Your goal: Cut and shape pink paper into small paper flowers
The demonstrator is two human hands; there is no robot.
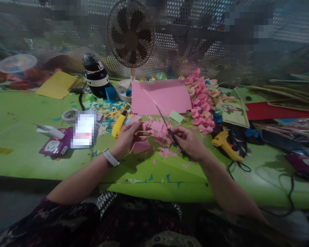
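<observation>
My left hand (127, 137), with a white watch band at the wrist, is held over the green table with its fingers curled. A small piece of pink paper (143, 126) shows at its fingertips, apparently pinched there. Below these fingers lies a larger pink paper piece (142, 146). In my right hand (189, 140) is a pair of dark, slim scissors (173, 136), blades pointing away and to the left. Pink paper scraps (164, 152) are scattered between and beneath both hands. Just beyond them rests a stack of pink paper sheets (161, 97).
A yellow-handled cutter (119, 123) lies by my left hand, near a lit phone (83, 130) and purple power strip (54, 145). Folded pink paper petals (201, 113) and a yellow glue gun (226, 144) lie rightward. A fan (131, 39) and black bottle (96, 79) stand behind.
</observation>
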